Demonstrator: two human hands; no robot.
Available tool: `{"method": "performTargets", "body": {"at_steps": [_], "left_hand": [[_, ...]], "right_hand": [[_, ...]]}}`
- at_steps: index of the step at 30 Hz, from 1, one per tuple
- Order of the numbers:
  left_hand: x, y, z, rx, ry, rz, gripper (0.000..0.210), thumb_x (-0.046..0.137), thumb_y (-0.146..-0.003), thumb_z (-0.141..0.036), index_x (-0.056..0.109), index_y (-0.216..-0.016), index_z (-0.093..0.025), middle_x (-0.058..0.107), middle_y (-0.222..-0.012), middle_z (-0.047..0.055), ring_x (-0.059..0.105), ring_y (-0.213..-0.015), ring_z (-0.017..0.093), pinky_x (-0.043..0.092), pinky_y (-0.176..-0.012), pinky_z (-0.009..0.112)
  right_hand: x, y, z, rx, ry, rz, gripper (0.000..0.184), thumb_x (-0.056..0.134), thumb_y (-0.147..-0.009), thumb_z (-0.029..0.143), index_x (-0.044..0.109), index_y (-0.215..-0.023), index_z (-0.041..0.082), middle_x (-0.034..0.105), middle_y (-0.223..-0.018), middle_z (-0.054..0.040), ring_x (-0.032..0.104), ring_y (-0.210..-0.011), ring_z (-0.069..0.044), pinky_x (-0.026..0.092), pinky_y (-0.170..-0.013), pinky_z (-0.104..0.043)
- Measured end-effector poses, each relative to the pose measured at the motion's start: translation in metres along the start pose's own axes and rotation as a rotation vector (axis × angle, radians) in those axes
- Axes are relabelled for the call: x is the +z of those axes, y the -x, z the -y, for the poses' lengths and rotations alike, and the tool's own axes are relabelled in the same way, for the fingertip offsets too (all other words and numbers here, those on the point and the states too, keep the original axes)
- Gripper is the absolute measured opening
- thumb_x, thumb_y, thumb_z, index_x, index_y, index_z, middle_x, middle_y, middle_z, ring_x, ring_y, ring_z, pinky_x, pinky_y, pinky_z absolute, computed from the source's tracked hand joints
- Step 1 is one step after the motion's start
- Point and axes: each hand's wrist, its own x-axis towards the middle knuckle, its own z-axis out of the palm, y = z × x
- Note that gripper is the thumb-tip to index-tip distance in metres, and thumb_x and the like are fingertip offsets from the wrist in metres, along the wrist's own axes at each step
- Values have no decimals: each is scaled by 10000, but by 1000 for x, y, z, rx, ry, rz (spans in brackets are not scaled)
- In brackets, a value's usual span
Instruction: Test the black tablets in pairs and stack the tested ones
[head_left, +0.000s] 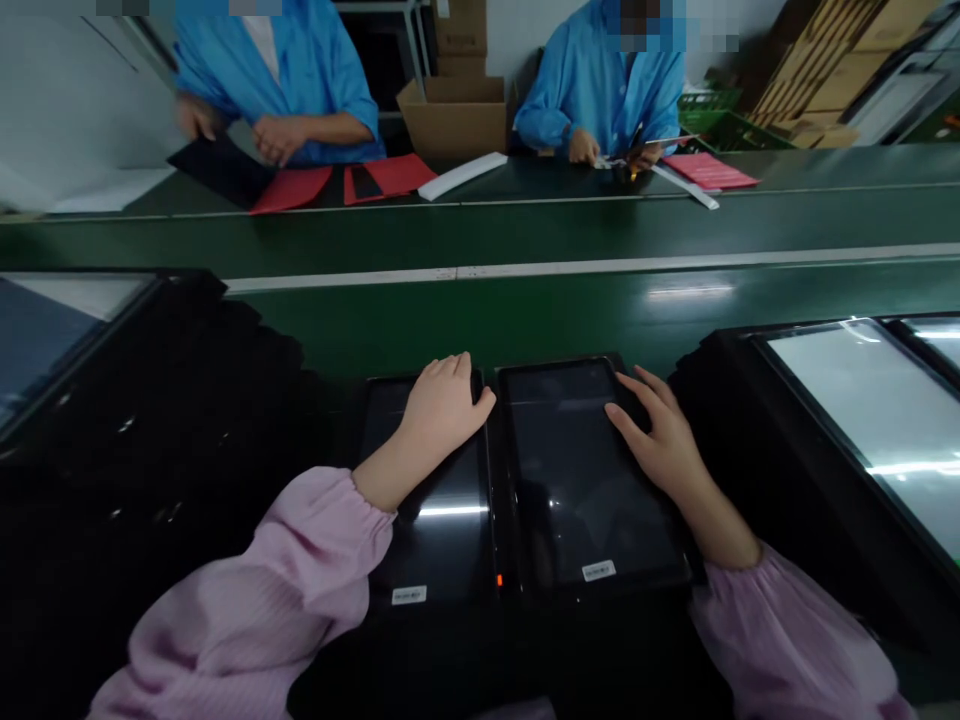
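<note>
Two dark tablets lie side by side, screens up, each with a small white label near its lower edge. My left hand [444,402] bends over the upper right edge of the left tablet [442,545], its thumb out to the right and its fingertips partly hidden. A small orange-red light [499,580] glows at that tablet's lower right edge. On the right tablet [577,470], my right hand [656,430] grips the upper right edge, thumb on the front and fingers along the side. Both screens are dark, with reflections.
Dark stacks topped by glossy screens stand at left [67,340] and right [870,420]. Beyond runs a green conveyor belt [555,320]. Across it, two people in blue work beside red sheets [405,175], white strips [463,177] and a cardboard box [457,115].
</note>
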Motion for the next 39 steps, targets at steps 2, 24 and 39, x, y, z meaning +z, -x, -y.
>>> {"method": "performTargets", "body": {"at_steps": [2,24,39], "left_hand": [[-1,2,1,-3,-11,5,689,499,-935,-323,566,-1464,112,649,-1481,324,613,-1419,415,400,-1265,558],[-51,179,49,-695,703,-238,643,735,-890,-622,605,-1487,-421,563,-1656,-6,399,-1599,406,288,-1328,637],[-24,234,66,-545,434,74,1179,682,-844,-722,18,-1749,-360,101,-1856,96,133,-1682,416,294,-1288,656]], "right_hand": [[-2,2,1,-3,-5,2,550,621,-976,689,745,-1324,283,624,-1532,-145,595,-1431,-361,462,-1222,-636],[-53,105,27,-21,-189,-97,236,623,-1055,292,848,-1110,336,748,-1377,-52,715,-1282,-286,642,-1015,-454],[-75,107,56,-504,-16,140,270,588,-991,160,848,-986,231,650,-1492,-99,516,-1496,-303,567,-1110,-425]]}}
